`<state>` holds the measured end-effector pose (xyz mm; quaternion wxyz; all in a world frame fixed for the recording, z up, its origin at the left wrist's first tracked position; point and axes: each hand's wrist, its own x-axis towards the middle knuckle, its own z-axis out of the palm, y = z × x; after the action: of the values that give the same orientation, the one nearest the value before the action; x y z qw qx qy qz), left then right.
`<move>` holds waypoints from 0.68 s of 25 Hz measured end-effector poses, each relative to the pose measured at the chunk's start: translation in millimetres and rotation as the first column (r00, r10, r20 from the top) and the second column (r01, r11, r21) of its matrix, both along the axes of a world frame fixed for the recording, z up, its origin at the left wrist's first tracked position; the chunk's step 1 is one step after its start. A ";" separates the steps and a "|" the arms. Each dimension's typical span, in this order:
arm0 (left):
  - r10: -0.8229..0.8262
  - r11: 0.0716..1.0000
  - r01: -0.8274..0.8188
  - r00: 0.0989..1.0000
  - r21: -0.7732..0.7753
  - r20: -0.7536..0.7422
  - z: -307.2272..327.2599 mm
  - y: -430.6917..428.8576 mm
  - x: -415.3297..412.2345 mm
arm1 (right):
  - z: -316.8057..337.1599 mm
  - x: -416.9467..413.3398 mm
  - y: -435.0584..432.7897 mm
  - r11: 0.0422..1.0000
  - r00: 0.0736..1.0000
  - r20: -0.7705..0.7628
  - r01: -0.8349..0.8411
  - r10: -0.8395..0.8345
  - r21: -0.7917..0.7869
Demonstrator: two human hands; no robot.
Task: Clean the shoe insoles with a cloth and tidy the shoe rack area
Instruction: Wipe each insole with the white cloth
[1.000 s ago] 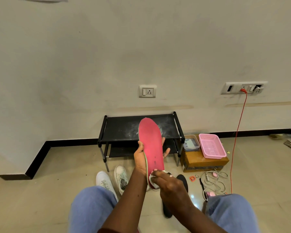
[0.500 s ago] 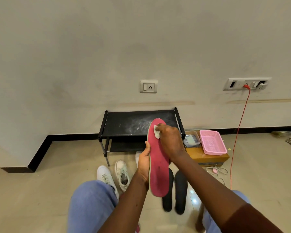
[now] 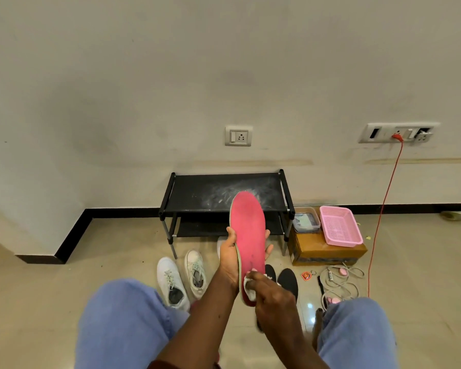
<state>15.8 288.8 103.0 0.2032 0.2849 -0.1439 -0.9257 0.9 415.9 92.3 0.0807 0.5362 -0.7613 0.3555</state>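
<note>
A pink insole (image 3: 248, 235) stands upright in front of me, toe end up. My left hand (image 3: 230, 258) grips it around the middle, thumb on the left edge and fingertips showing past the right edge. My right hand (image 3: 270, 295) pinches a small white cloth (image 3: 249, 287) against the heel end of the insole. Behind the insole stands the black two-shelf shoe rack (image 3: 197, 193), its top shelf streaked with pale dust. Two black insoles (image 3: 288, 280) lie on the floor behind my right hand.
A pair of white sneakers (image 3: 181, 278) sits on the floor left of my arm. Right of the rack, a cardboard box (image 3: 325, 253) carries a pink basket (image 3: 339, 226) and a lidded container (image 3: 306, 219). Cables (image 3: 341, 280), a key tag (image 3: 306, 275) and an orange cord (image 3: 381, 217) lie right.
My right hand with the cloth has slid from the toe end of the insole down to the heel end. The insole has tilted slightly more upright in my left hand.
</note>
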 end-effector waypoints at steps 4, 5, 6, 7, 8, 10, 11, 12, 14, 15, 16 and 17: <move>-0.058 0.996 0.063 0.995 -0.068 0.080 -1.8 3.6 -2.3 | 10.2 -40.3 -33.5 0.999 1.000 0.002 0.021 -0.021 0.042; -0.063 0.993 0.072 0.994 -0.096 0.088 -4.3 3.8 -2.4 | 14.4 -51.6 -44.6 0.998 1.000 0.013 0.026 -0.027 0.064; -0.054 0.991 0.064 0.995 -0.118 0.089 -5.7 4.7 -2.7 | 17.3 -62.1 -55.6 0.996 0.999 0.028 0.033 -0.035 0.082; -0.055 0.989 0.067 0.994 -0.135 0.090 -8.4 5.2 -3.1 | 21.1 -70.0 -66.9 0.994 0.997 0.056 0.045 -0.050 0.102; -0.060 0.988 0.073 0.993 -0.139 0.098 -11.1 5.2 -3.8 | 23.6 -78.1 -78.2 0.991 0.993 0.090 0.061 -0.073 0.122; -0.071 0.988 0.089 0.988 -0.127 0.139 -19.0 -0.5 -6.5 | 24.2 -88.4 -97.8 0.980 0.982 0.149 0.094 -0.121 0.175; -0.071 0.991 0.087 0.986 -0.101 0.152 -25.1 -7.3 -8.5 | 22.0 -89.9 -106.8 0.979 0.981 0.146 0.099 -0.126 0.178; -0.066 0.994 0.079 0.984 -0.072 0.165 -30.8 -14.2 -9.5 | 18.1 -88.1 -112.9 0.981 0.984 0.136 0.087 -0.111 0.172; -0.051 0.998 0.056 0.975 -0.020 0.216 -48.5 -33.5 -12.2 | 0.1 -76.3 -119.2 0.979 0.988 0.142 0.029 -0.058 0.202; -0.050 0.999 0.053 0.967 -0.007 0.250 -60.2 -44.3 -13.5 | -14.2 -65.7 -118.0 0.971 0.988 0.146 0.009 -0.044 0.237; -0.042 0.999 0.039 0.960 0.014 0.278 -70.7 -54.1 -13.8 | -28.6 -54.8 -113.2 0.964 0.987 0.155 -0.005 -0.038 0.267; -0.023 0.999 0.011 0.948 0.040 0.318 -84.9 -61.7 -13.2 | -42.4 -45.0 -104.7 0.957 0.981 0.190 -0.014 -0.043 0.290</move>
<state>2.6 227.1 18.1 0.1640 0.4331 -0.1597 -0.8718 -44.1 311.1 49.9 -0.0709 0.4994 -0.8133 0.2900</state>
